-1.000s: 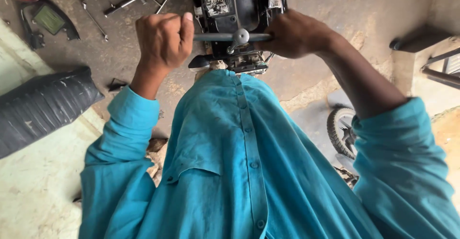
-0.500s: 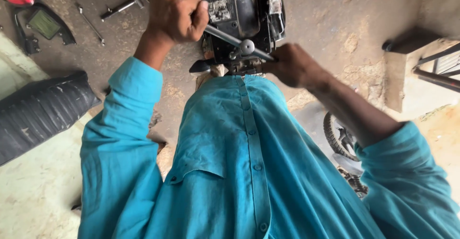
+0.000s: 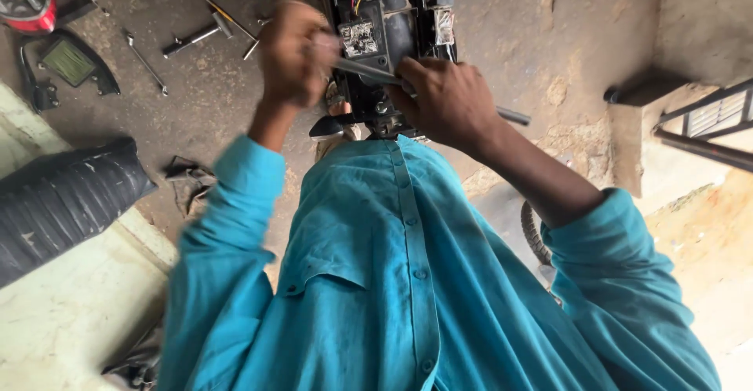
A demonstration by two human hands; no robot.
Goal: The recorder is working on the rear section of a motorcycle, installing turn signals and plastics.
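The left hand point(image 3: 294, 54) is motion-blurred — its grip unclear; the black frame point(image 3: 392, 14) runs off at twelve o'clock.

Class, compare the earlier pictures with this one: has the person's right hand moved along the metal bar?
Yes. The right hand has slid inward along the metal bar, from its outer end to over the black motorcycle frame, close to the left hand.

Loose tools point(image 3: 188, 40) crowd the floor left of the motorcycle frame point(image 3: 392, 38); its right side lies open.
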